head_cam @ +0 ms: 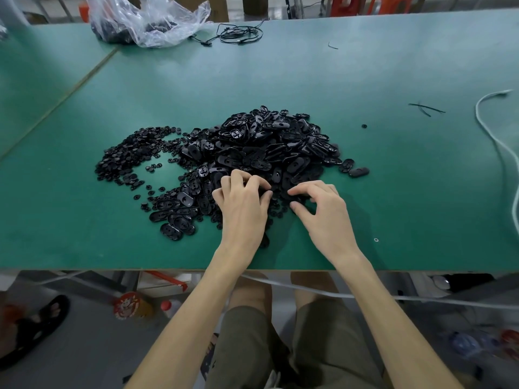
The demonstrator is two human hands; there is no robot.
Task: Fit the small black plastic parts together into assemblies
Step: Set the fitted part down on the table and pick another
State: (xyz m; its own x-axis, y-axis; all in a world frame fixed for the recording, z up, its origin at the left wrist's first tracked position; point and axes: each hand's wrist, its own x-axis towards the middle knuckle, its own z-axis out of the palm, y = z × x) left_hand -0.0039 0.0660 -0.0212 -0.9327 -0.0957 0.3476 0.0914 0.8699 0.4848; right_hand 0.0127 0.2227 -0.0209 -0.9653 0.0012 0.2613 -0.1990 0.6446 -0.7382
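Observation:
A big heap of black oval plastic parts (269, 144) lies in the middle of the green table (365, 66). Left of it spreads a flatter patch of small round black parts (126, 155). More ovals (174, 220) trail toward the near edge. My left hand (243, 211) is at the heap's near edge, fingers curled, thumb and fingertips closing on a black part there. My right hand (320, 211) is just to its right, forefinger and thumb curved around a small black part on the table. What lies under either palm is hidden.
A clear plastic bag (146, 21) holding more black parts and a coil of thin black cable (241, 35) lie at the far edge. A white cord (494, 136) runs along the right side. Two oval parts (354, 168) lie apart right of the heap. My knees are below the table edge.

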